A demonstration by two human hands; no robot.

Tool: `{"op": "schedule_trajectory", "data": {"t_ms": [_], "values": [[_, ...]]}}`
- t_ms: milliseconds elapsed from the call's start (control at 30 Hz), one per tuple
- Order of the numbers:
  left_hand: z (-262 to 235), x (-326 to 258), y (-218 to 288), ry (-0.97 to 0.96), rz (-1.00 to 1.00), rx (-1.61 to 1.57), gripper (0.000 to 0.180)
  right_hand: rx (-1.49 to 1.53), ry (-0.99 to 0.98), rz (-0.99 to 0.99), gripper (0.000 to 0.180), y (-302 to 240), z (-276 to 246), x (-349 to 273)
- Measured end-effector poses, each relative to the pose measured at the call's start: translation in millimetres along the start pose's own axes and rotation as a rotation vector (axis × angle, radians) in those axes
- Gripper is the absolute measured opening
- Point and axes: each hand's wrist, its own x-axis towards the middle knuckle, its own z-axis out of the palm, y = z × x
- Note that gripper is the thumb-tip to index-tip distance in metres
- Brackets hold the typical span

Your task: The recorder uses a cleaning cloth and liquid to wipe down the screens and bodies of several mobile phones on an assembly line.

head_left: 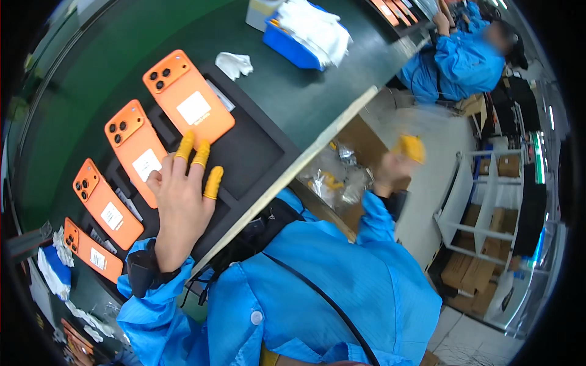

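Observation:
Several orange smartphones lie back up in a row in a black tray (259,143), each with a white label. Yellow finger covers are on my left hand (183,204), which is open with fingers spread. Its fingertips touch the lower end of the farthest phone (194,107); the second phone (143,158) is beside it, partly behind the hand. Nearer are a third phone (110,204) and another phone (93,250). My right hand (394,166), also with yellow finger covers, is raised off the table's edge and blurred. A faint translucent smear shows above it; whether the hand holds it is unclear.
Below the table edge stands a cardboard box (372,143) with crumpled clear plastic. A blue bin (293,49) of white gloves and a loose white glove (234,64) are on the green table. Another person (458,64) works at far right; a shelf rack (482,213) holds cartons.

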Motion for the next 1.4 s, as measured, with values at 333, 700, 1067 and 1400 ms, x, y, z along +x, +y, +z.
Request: {"op": "schedule_trajectory", "data": {"t_ms": [333, 700, 1067, 1400], "values": [[-41, -6, 26, -0.097, 0.046, -0.113, 0.035, -0.142, -0.88, 0.517, 0.041, 29, 44, -126], [-19, -36, 40, -0.22, 0.233, -0.224, 0.026, 0.605, -0.156, -0.048, 0.026, -125, 70, 155], [-80, -42, 13, -0.424, 0.111, -0.395, 0.033, 0.781, -0.616, -0.231, 0.02, -192, 111, 150], [-32, -8, -2, -0.013, 0.052, -0.116, 0.033, 0.529, -0.498, -0.069, 0.018, -123, 175, 186]]}}
